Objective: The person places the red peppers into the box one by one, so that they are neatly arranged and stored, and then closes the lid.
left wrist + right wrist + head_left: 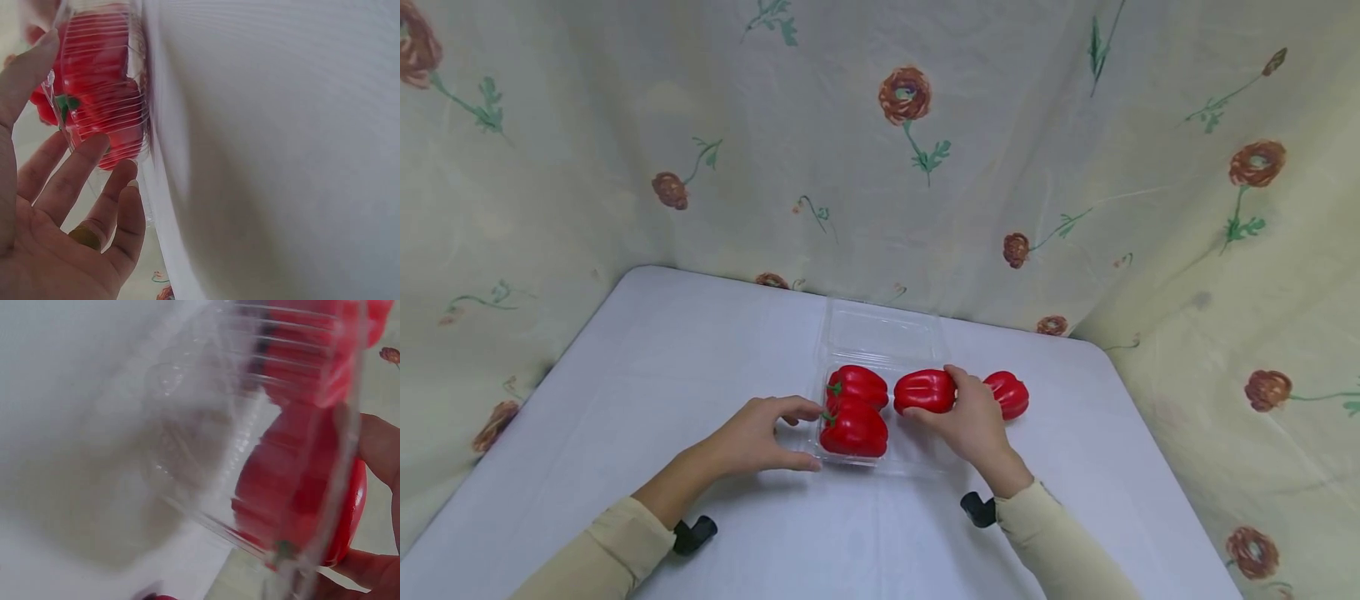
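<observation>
A clear plastic clamshell container sits on the table with its lid folded back. Two red bell peppers lie side by side in its left part, green stems toward the left. My right hand grips another red bell pepper over the container's right part; through the clear wall the right wrist view shows this pepper tilted. Beside the container's left end is my left hand, thumb and fingers spread, fingertips at or near the wall; contact is unclear. The left wrist view shows its palm holding nothing.
One more red bell pepper lies on the table right of the container, partly behind my right hand. The white-covered table ends at a flower-patterned curtain behind and at both sides. A black wrist mount hangs under the left sleeve.
</observation>
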Motion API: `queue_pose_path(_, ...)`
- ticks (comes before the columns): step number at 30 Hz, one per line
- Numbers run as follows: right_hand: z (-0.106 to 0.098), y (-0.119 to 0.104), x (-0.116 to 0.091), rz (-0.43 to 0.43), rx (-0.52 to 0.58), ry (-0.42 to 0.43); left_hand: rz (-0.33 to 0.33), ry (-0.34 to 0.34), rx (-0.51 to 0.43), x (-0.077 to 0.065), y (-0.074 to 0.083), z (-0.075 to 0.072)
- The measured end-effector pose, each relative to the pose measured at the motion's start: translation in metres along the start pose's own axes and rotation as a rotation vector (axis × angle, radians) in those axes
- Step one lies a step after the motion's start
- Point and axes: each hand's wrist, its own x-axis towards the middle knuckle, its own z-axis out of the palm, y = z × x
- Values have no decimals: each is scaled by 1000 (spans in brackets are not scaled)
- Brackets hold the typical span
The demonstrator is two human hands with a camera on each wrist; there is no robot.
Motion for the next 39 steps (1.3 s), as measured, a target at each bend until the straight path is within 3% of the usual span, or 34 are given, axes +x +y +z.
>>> queue_pose_path(10,12,4,7,-48,-156,18,17,-5,-6,0,1,-1)
queue_pose_path(21,16,7,6,-101,-228,22,0,-7,-8,1,1,-1)
queue_pose_path(39,-3,25,10,-107,-87,13,-9,-10,-6,1,5,0)
